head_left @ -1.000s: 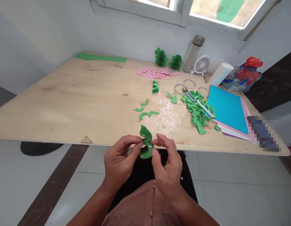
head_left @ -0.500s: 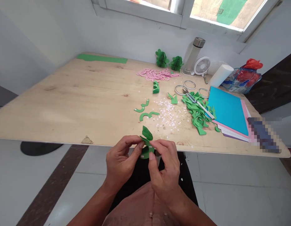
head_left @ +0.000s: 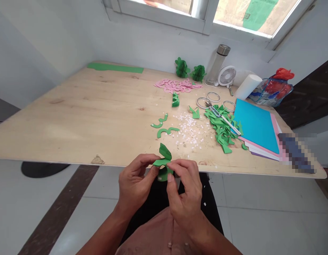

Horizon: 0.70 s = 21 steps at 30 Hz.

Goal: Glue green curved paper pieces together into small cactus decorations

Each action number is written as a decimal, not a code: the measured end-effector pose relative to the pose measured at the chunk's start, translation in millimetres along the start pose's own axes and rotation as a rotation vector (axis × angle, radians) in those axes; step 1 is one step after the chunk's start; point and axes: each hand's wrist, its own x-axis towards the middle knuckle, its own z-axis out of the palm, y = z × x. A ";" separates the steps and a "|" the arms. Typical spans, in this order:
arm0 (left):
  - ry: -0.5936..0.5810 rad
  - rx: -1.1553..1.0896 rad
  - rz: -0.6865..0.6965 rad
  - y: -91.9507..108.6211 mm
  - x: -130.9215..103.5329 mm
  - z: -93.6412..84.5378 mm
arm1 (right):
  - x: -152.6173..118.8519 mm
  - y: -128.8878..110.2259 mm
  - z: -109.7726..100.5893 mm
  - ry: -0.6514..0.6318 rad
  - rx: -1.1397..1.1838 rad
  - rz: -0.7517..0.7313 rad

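Between my hands, just over the table's front edge, is a green paper cutout [head_left: 164,174] made of scalloped layers, with a small pale sticky square on its lower part. My left hand [head_left: 138,179] pinches its left side, where one layer folds outward. On the right, my right hand [head_left: 185,182] grips the cutout between thumb and fingers. Two wavy green paper strips [head_left: 167,131] lie on the table beyond, bearing small white squares. A stacked green paper piece [head_left: 175,100] stands farther back. The inner layers are partly hidden by my fingers.
White paper bits [head_left: 190,129] and green scraps [head_left: 223,129] litter the table to the right, with a craft knife [head_left: 227,123] on top. Tape rolls [head_left: 213,96], pink cutouts [head_left: 177,85], a bottle [head_left: 219,65], a fan [head_left: 226,76] and blue paper [head_left: 255,124] lie behind and right.
One green layer at the left of the cutout now spreads wider and lies flatter toward my left fingers. Both hands stay in nearly the same place.
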 end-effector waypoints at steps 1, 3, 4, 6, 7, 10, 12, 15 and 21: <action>0.000 0.003 0.007 -0.8 0.1 -0.4 | 0.1 0.2 0.3 0.000 -0.001 0.006; -0.005 0.007 0.031 -2.8 0.7 -1.3 | 0.5 0.9 0.8 -0.002 -0.003 0.018; -0.010 0.015 0.036 -3.9 1.3 -1.8 | 0.9 1.4 1.0 0.007 -0.002 0.010; -0.031 0.037 0.035 -6.2 3.2 -2.5 | 1.9 2.5 1.5 -0.002 -0.006 0.012; -0.032 0.042 0.040 -7.5 4.4 -2.8 | 2.5 3.0 1.8 0.002 -0.006 0.012; -0.055 0.047 0.048 -11.5 8.4 -3.6 | 4.6 4.4 2.7 0.013 -0.002 0.025; -0.079 0.059 0.068 -14.2 11.0 -4.4 | 6.0 5.6 3.3 0.023 -0.001 0.033; -0.126 0.080 0.118 -16.7 15.9 -5.8 | 8.6 8.4 3.9 0.025 -0.006 0.030; -0.229 0.073 0.220 -11.2 32.4 -4.6 | 14.5 13.8 6.1 0.029 0.001 0.038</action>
